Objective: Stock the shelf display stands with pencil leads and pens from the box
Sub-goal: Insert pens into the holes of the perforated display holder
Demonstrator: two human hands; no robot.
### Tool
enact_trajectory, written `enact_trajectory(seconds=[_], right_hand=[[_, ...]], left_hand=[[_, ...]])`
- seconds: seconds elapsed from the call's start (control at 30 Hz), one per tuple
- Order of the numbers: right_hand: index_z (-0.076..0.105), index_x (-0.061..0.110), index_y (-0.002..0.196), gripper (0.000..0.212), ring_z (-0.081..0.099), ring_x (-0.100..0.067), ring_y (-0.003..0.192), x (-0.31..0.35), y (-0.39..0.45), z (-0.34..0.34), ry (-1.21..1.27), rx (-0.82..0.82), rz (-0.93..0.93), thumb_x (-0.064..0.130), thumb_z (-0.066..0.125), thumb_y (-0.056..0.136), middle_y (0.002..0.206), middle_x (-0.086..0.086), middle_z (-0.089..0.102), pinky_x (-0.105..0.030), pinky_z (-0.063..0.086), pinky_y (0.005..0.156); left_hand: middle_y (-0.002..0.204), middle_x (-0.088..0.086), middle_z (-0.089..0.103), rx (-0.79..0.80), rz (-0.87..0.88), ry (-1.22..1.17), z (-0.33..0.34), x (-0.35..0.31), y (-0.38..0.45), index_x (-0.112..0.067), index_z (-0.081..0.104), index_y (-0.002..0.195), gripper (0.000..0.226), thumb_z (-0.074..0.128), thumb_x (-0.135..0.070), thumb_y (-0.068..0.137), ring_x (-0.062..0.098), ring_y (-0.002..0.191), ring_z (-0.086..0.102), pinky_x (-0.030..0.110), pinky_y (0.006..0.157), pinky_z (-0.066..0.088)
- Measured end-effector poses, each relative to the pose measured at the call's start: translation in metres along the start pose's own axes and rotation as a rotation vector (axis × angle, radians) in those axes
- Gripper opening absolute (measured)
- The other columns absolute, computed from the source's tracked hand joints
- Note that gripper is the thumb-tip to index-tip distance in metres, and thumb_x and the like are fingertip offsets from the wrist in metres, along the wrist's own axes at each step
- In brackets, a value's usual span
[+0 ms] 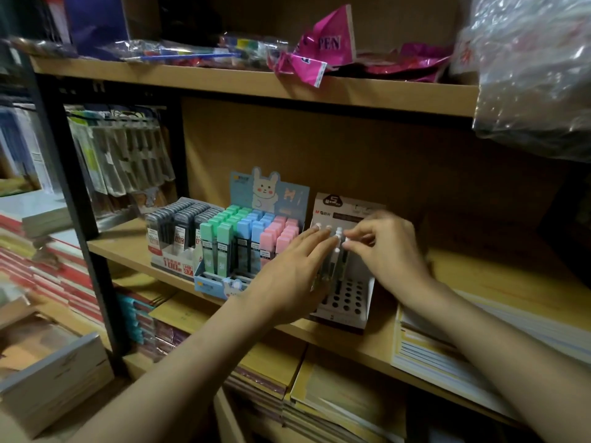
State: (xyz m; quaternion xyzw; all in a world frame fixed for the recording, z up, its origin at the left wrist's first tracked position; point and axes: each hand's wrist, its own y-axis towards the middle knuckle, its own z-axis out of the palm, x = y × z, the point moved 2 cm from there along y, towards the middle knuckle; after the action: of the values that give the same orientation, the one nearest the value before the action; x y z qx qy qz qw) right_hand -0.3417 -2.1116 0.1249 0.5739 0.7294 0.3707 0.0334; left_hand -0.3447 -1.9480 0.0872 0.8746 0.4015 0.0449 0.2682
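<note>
Head view looks down on the middle shelf [128,247], where three display stands sit in a row near its front edge. The left hand [287,273] lies with fingers straight and together along the left side of a small cluster of pens [335,251], apparently steadying them upright. The right hand [388,247] pinches the white cap of one pen between thumb and fingertips [350,243], so that grip is clamped on a pen, seemingly guiding its tip down into a hole. The pens stand in the back rows of the white pen stand [348,295], the rightmost of the three; its front rows of round holes are empty, which suggests filling runs from back to front so that later pens need not be threaded past earlier ones.

Touching the pen stand's left side is the pastel lead stand [252,219] with a rabbit backboard, packed with green, blue and pink lead cases. Left of that, the grey lead stand [174,228] holds dark cases in tight rows. Both look full, so the pencil-lead part seems done and pens remain. The supply box cannot be identified with certainty.

A stack of booklets [447,340] lies toward the shelf's right end, and pink packaging [323,49] sits on the upper shelf.
</note>
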Motion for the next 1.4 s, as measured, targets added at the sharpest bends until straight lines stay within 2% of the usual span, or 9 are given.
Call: enact_trajectory(seconds=[0.13, 0.27, 0.37, 0.47, 0.6, 0.77, 0.9, 1.2, 1.4], right_hand=[[0.073, 0.018, 0.104, 0.018, 0.052, -0.004, 0.089, -0.004, -0.006, -0.002, -0.034, 0.049, 0.003, 0.022, 0.071, 0.087, 0.105, 0.005, 0.059, -0.009, 0.038, 0.066], [0.057, 0.018, 0.132, 0.035, 0.051, -0.01, 0.118, 0.006, 0.0, -0.008, 0.024, 0.083, -0.019, 0.031, 0.046, 0.101, 0.134, -0.002, 0.055, -0.013, 0.039, 0.09], [0.027, 0.019, 0.153, 0.059, 0.022, -0.01, 0.146, 0.018, -0.013, 0.007, -0.011, 0.386, -0.062, 0.048, 0.022, 0.102, 0.159, 0.002, 0.028, -0.023, 0.016, 0.117], [0.018, 0.019, 0.155, 0.074, 0.011, -0.01, 0.149, 0.019, -0.011, 0.009, -0.105, 0.468, -0.062, 0.059, 0.005, 0.094, 0.162, 0.001, 0.017, -0.031, 0.003, 0.122], [0.011, 0.017, 0.156, 0.064, 0.007, -0.011, 0.15, 0.046, 0.018, 0.017, -0.053, 0.422, -0.178, 0.051, 0.016, 0.102, 0.164, 0.001, 0.011, -0.035, 0.007, 0.123], [-0.002, 0.012, 0.156, 0.068, -0.003, -0.019, 0.151, 0.085, 0.04, 0.059, -0.229, 0.64, -0.273, 0.051, 0.016, 0.103, 0.164, -0.005, -0.004, -0.034, 0.001, 0.121], [0.014, 0.005, 0.154, 0.07, 0.012, -0.027, 0.15, 0.089, 0.04, 0.072, -0.314, 0.692, -0.24, 0.053, 0.02, 0.103, 0.162, -0.014, 0.014, -0.038, 0.01, 0.12], [-0.006, 0.013, 0.156, 0.073, -0.007, -0.021, 0.151, 0.105, 0.06, 0.09, -0.317, 0.726, -0.303, 0.056, 0.019, 0.102, 0.164, -0.005, -0.009, -0.04, 0.002, 0.123], [-0.008, 0.013, 0.155, 0.073, -0.008, -0.025, 0.151, 0.107, 0.071, 0.116, -0.349, 0.802, -0.303, 0.053, 0.021, 0.103, 0.164, -0.005, -0.012, -0.04, -0.002, 0.12]], left_hand=[[0.161, -0.004, 0.013, -0.007, 0.003, 0.011, -0.002, 0.0, 0.0, -0.026, 0.018, 0.152, 0.08, 0.064, -0.031, 0.088, 0.012, 0.147, 0.006, 0.031, 0.111, 0.005], [0.162, -0.002, 0.009, 0.038, 0.003, 0.007, -0.003, 0.001, 0.001, -0.021, 0.014, 0.154, 0.084, 0.065, -0.031, 0.088, 0.013, 0.148, 0.002, 0.029, 0.114, 0.003], [0.162, -0.001, 0.011, 0.075, 0.02, -0.089, -0.007, -0.004, -0.001, -0.016, 0.013, 0.154, 0.089, 0.068, -0.029, 0.086, 0.013, 0.148, 0.003, 0.026, 0.119, 0.01], [0.155, -0.007, 0.029, 0.006, -0.096, -0.347, -0.022, 0.002, -0.01, -0.027, 0.02, 0.15, 0.079, 0.066, -0.026, 0.085, -0.001, 0.136, 0.025, 0.011, 0.106, 0.026], [0.154, -0.004, 0.032, -0.23, -0.303, -0.198, -0.057, 0.052, -0.028, -0.023, 0.034, 0.146, 0.054, 0.048, -0.029, 0.094, 0.001, 0.134, 0.026, 0.023, 0.109, 0.023], [0.162, 0.004, 0.013, 0.036, -0.402, 0.096, -0.07, 0.117, -0.043, -0.017, 0.025, 0.153, 0.059, 0.046, -0.032, 0.1, 0.019, 0.149, 0.005, 0.031, 0.119, 0.004], [0.163, -0.003, 0.002, 0.182, -0.315, 0.177, -0.055, 0.128, -0.041, -0.027, 0.01, 0.154, 0.066, 0.036, -0.051, 0.099, 0.013, 0.149, -0.007, 0.038, 0.122, 0.0], [0.162, -0.006, 0.011, -0.012, -0.346, 0.052, -0.068, 0.15, -0.038, -0.025, 0.019, 0.154, 0.059, 0.032, -0.049, 0.101, 0.008, 0.148, 0.003, 0.024, 0.117, 0.001], [0.163, -0.002, 0.004, 0.214, -0.552, 0.247, -0.075, 0.195, -0.049, -0.024, 0.011, 0.155, 0.059, 0.023, -0.047, 0.103, 0.015, 0.149, -0.002, 0.037, 0.12, 0.0]])
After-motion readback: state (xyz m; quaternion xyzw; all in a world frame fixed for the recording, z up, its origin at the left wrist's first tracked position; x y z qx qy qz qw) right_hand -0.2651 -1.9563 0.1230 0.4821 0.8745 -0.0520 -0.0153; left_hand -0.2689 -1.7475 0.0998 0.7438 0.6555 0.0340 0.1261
